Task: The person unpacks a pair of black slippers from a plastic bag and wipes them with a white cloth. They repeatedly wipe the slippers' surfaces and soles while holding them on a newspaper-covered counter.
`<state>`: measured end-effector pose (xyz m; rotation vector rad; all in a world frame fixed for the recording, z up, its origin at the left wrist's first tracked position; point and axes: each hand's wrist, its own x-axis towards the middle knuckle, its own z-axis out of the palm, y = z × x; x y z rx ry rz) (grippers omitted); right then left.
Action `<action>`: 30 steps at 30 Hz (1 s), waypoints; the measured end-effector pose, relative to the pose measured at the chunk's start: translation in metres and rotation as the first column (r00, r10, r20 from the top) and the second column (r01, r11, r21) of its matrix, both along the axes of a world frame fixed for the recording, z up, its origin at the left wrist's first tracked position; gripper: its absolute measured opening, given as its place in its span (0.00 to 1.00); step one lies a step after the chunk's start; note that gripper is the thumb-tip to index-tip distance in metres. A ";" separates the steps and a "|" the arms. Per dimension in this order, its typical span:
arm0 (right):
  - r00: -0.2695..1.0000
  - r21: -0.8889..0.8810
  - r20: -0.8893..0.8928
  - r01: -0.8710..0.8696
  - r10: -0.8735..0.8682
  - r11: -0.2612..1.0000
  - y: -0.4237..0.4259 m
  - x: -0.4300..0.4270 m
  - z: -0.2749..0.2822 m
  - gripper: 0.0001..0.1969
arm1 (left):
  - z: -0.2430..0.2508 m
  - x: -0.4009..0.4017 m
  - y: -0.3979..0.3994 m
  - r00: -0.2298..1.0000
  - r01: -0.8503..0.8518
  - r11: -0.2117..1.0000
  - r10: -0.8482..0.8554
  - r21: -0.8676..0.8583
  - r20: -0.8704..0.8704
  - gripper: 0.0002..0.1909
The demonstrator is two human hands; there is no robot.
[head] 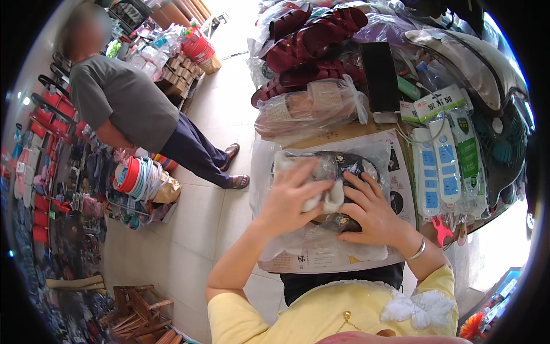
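A pair of black slippers with small ornaments (354, 160) lies in a clear plastic bag (318, 241), on printed newspaper (397, 232) before me. My left hand (365, 206) is spread flat on the bag over the slippers, fingers apart. My right hand (294, 195) is over the bag's left part, fingers bent and blurred, beside a crumpled white cloth or tissue (333, 198); whether it grips this cloth cannot be told. The slippers' left parts are largely hidden under my right hand.
Dark red sandals (296, 51), bagged beige slippers (309, 107) and a black phone (380, 77) lie beyond the newspaper. Power strips (447, 161) and a fan (498, 146) are at the right. A person in a grey shirt (129, 99) stands at the left, near a red bucket (129, 176). Wooden stools (139, 305) are at lower left.
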<state>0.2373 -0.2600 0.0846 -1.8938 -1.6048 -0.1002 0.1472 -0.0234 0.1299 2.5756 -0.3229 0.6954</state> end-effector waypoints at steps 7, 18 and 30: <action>1.000 0.007 -0.006 -0.011 0.011 1.000 -0.001 -0.003 0.006 0.32 | -0.060 0.012 0.079 0.953 -0.303 0.931 0.294 -0.204 -0.073 0.17; 1.000 0.008 -0.012 0.001 -0.001 1.000 -0.004 -0.003 0.005 0.32 | 0.015 -0.009 0.045 0.959 -0.248 0.960 0.262 -0.127 0.111 0.12; 1.000 0.001 -0.012 -0.010 0.010 1.000 -0.003 -0.005 0.007 0.31 | -0.070 -0.031 0.084 0.926 -0.378 0.917 0.378 -0.129 -0.030 0.19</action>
